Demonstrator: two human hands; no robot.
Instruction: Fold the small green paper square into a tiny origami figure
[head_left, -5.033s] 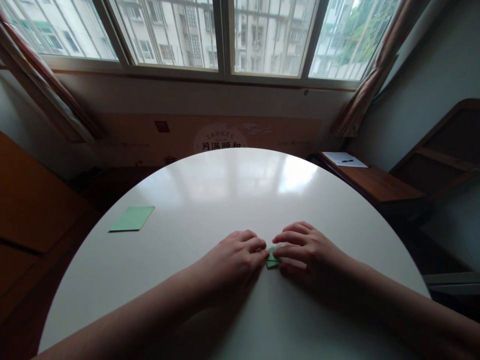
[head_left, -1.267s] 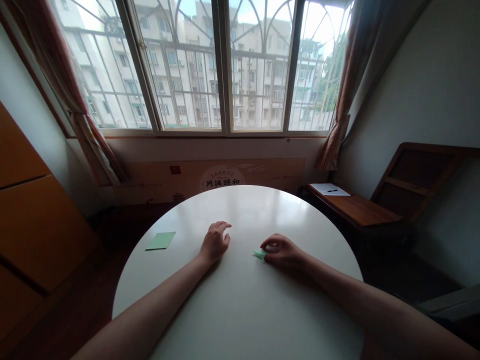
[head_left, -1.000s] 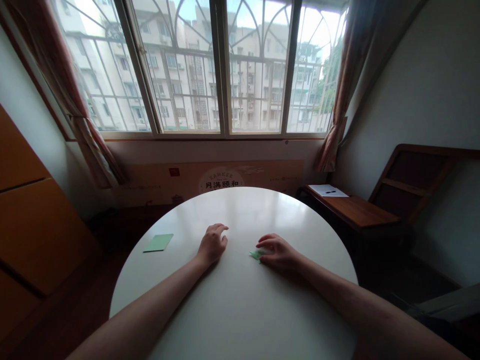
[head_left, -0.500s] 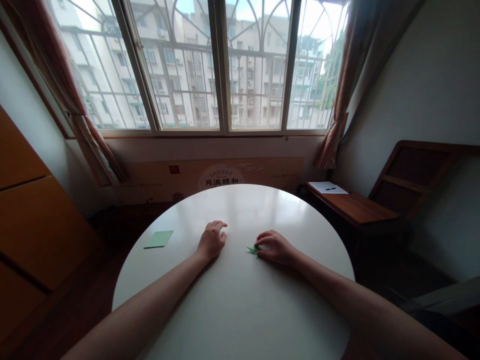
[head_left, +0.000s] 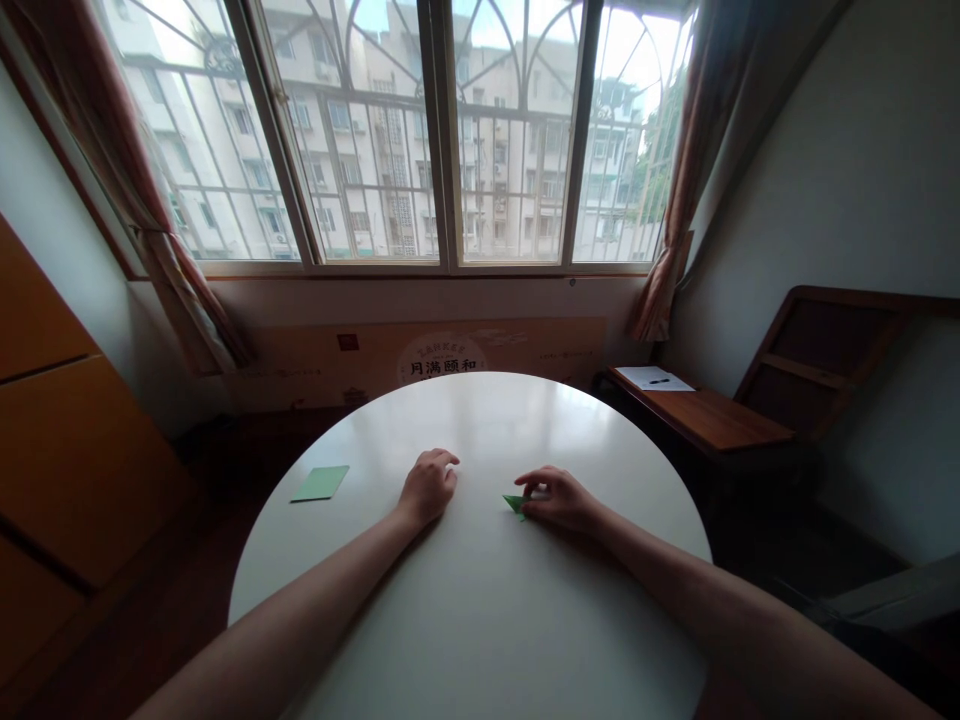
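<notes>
My right hand [head_left: 559,498] is over the right-centre of the round white table [head_left: 465,600]. Its thumb and fingers grip a small piece of folded green paper [head_left: 514,504], whose pointed end sticks out to the left. The rest of the paper is hidden behind the fingers. To the left of it, my left hand [head_left: 430,488] rests on the tabletop with nothing visible in it; its index finger reaches out and the thumb stands apart. Farther left lies a flat green paper square [head_left: 321,484], possibly a stack, touched by neither hand.
Beyond the table's far edge, a printed panel [head_left: 337,350] stands under the barred window. At the right, a wooden chair [head_left: 720,415] carries a white sheet [head_left: 651,378] with a pen [head_left: 660,380] on it. An orange-brown cabinet [head_left: 67,460] stands at the left.
The folded green paper has turned a little in my right hand and shows a fuller pointed face. My left hand has kept nearly the same pose. The view has shifted slightly.
</notes>
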